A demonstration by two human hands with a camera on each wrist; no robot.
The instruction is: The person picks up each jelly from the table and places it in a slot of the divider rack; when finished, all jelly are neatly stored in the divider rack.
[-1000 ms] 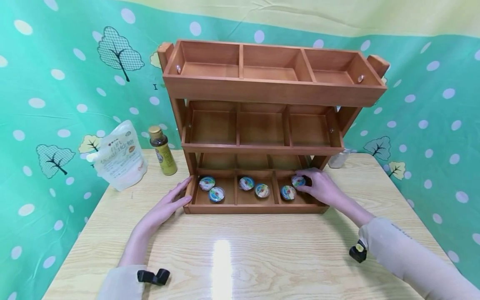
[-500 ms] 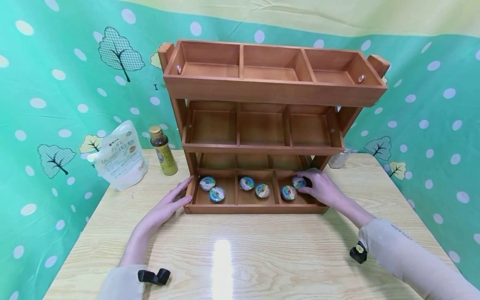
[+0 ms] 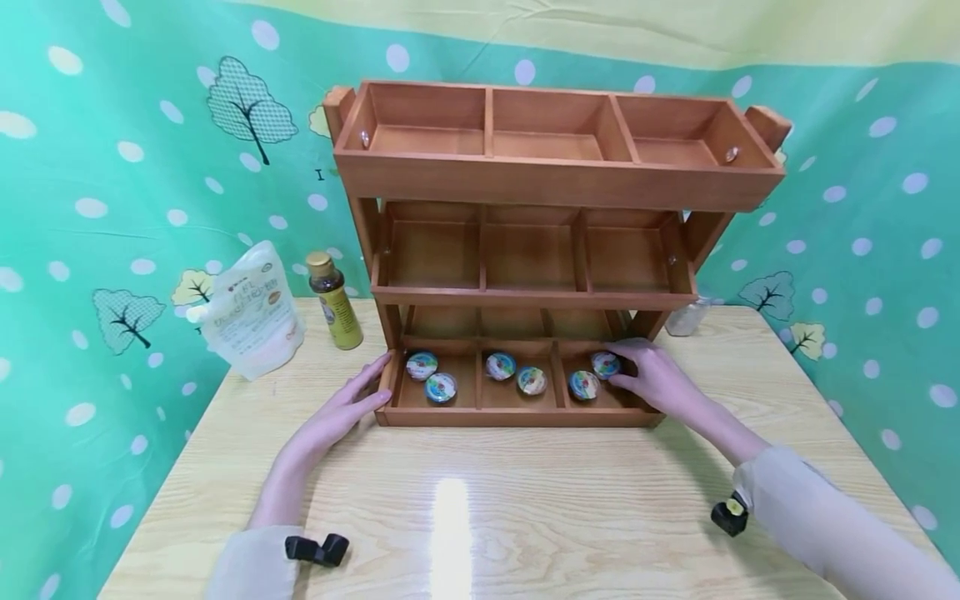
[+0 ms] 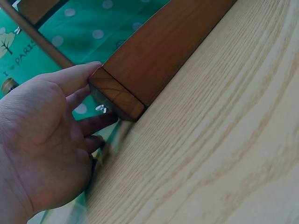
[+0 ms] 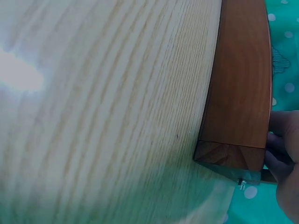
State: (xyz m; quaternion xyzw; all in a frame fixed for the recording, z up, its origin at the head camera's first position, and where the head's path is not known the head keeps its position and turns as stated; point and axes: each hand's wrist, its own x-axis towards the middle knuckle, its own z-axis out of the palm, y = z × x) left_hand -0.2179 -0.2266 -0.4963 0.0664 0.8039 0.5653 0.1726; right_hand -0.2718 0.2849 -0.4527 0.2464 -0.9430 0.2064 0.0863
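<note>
A light wood-grain table (image 3: 525, 508) stands against a green backdrop (image 3: 112, 192) w/ white dots and tree prints; a yellow band runs along the top. A glare patch sits on the tabletop near the front edge. Centre of the table: a three-tier wooden rack (image 3: 555, 175), each tier split into 3 compartments. The bottom tray (image 3: 517, 417) holds six small round foil-lidded cups, two per compartment. The right hand (image 3: 660, 379) lies in the right compartment, fingertips curled onto the rear cup (image 3: 603, 364); whether it's truly pinched can't be told. The left hand (image 3: 337, 412) rests flat w/ fingers straight, against the tray's left end; the left wrist view shows the thumb on the corner. Left of the rack: a white pouch (image 3: 251, 312) and a brown-capped bottle (image 3: 336, 302).
</note>
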